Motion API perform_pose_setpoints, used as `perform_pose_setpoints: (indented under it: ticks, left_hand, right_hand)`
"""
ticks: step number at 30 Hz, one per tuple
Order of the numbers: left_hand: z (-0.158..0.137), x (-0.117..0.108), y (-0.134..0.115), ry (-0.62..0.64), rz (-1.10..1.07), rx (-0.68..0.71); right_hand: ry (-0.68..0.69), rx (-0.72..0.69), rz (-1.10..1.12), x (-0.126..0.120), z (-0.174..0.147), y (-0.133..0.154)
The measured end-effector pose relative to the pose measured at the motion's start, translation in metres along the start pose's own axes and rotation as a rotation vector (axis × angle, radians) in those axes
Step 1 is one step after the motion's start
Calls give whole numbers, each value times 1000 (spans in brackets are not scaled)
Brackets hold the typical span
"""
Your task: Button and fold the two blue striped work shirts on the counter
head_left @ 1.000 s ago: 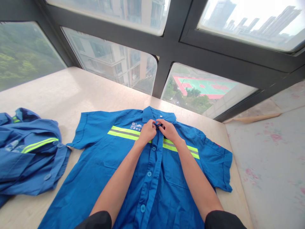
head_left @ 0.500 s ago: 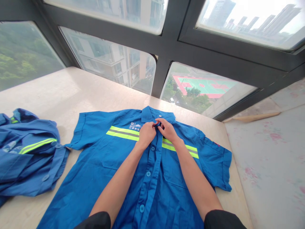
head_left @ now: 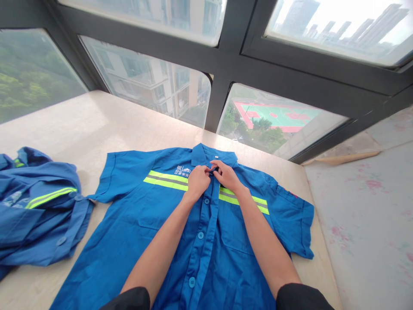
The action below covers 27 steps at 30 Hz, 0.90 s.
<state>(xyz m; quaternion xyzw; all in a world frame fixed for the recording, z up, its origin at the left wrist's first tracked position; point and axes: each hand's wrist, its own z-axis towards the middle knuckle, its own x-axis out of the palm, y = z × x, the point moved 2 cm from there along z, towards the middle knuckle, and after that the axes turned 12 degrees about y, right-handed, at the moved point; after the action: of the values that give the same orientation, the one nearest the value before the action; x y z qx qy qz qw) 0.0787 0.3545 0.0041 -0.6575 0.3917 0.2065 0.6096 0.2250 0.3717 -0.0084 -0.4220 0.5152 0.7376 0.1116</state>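
Head view: a smooth blue short-sleeved cotton work shirt (head_left: 135, 224) with glossy yellow-green reflective bands is spread flat on the pale stone sill (head_left: 80, 125). Its top placket is pinched by the left hand (head_left: 197, 181) and right hand (head_left: 226, 175), fingertips together; their position is unchanged from the earlier frame.

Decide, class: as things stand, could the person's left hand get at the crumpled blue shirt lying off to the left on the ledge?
Probably yes. The left hand is pinching the placket of the flat shirt near the collar, but nothing lies between it and the crumpled shirt; only bare ledge and a sleeve separate them.
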Motion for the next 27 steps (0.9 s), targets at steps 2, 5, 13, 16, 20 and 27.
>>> perform_pose_setpoints:
  ticks: [2, 5, 13, 16, 20, 27]
  left_hand:
    - [0, 1, 0, 6, -1, -2]
    - [0, 1, 0, 9, -1, -9]
    - [4, -2, 4, 39, -8, 2]
    - [6, -3, 6, 74, -8, -1]
    - [4, -4, 4, 77, 8, -1]
    - [2, -2, 2, 66, 31, 0]
  right_hand:
    - [0, -15, -8, 1, 0, 0]
    - [-15, -40, -6, 1, 0, 1]
    - [-28, -79, -38, -12, -1, 12]
    - [26, -66, -85, -15, -2, 18]
    - [25, -47, -138, -15, -3, 20]
    - [21, -68, -153, -14, -2, 13]
